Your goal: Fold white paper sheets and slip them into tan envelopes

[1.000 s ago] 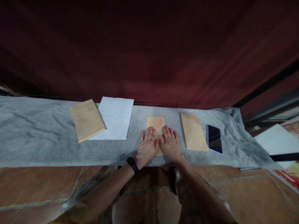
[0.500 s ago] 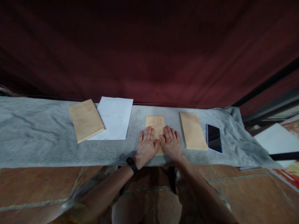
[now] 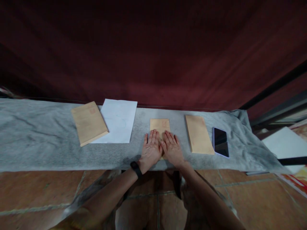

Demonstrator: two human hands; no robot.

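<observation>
The tan paper envelope (image 3: 157, 124), narrow and oblong, lay flat on the grey cloth (image 3: 115, 156), just off six o'clock from the centre of the view. Its long sides ran roughly from twelve to six. It was printed in faint red near its one o'clock corner; its middle was largely hidden.

L wrist: blk band (image 3: 136, 169) w/ small dk face | L arm: yel-brn sleeve (image 3: 78, 219), blurry | legs: mottled gry legwear (image 3: 93, 190)
</observation>
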